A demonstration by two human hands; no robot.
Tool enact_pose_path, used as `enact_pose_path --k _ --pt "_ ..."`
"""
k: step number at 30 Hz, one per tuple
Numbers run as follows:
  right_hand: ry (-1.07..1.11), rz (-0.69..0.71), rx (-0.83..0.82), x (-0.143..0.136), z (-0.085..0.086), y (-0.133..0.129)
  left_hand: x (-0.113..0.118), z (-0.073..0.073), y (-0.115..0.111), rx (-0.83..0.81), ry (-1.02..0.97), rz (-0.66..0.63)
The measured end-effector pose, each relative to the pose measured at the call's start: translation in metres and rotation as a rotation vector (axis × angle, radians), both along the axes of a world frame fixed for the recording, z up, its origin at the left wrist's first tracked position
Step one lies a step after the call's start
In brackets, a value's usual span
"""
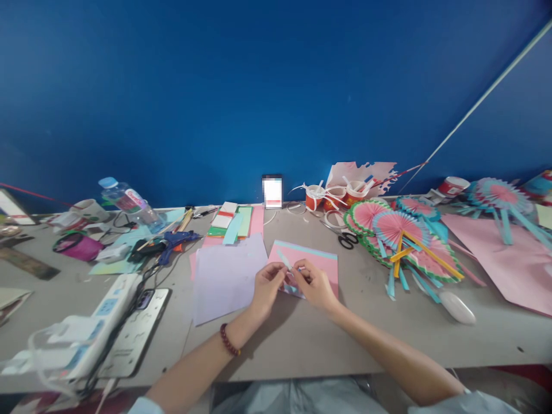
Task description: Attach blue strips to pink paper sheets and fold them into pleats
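My left hand (268, 283) and my right hand (317, 283) are close together, fingers pinched on a small light-blue paper strip (283, 259). One end of the strip sticks up between the fingertips, and the rest is partly hidden by them. Beneath my hands lies a pink paper sheet (328, 270) with a light-blue band along its far edge. A lavender paper sheet (222, 284) spreads out to the left of my left hand.
Left are a power strip (106, 316), a phone (138, 330), a blue glue gun (172, 244) and a bottle (131, 202). Right are black-handled scissors (347, 240), folded paper fans (399, 230) and a white computer mouse (457, 307). A lit screen (272, 192) leans against the blue wall.
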State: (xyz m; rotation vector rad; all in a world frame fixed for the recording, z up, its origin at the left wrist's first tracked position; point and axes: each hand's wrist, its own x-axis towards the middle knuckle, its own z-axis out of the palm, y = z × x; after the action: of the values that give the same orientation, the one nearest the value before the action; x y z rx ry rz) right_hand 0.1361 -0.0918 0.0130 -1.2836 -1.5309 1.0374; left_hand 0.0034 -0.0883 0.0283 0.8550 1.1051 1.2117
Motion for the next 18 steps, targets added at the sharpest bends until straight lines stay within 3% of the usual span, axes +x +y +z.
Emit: enact_pose_path --k 18 --pt "-0.023 0.010 0.015 0.0008 -0.0035 -0.0006 -0.0067 -0.0001 0.0042 0.133 0.061 -0.035"
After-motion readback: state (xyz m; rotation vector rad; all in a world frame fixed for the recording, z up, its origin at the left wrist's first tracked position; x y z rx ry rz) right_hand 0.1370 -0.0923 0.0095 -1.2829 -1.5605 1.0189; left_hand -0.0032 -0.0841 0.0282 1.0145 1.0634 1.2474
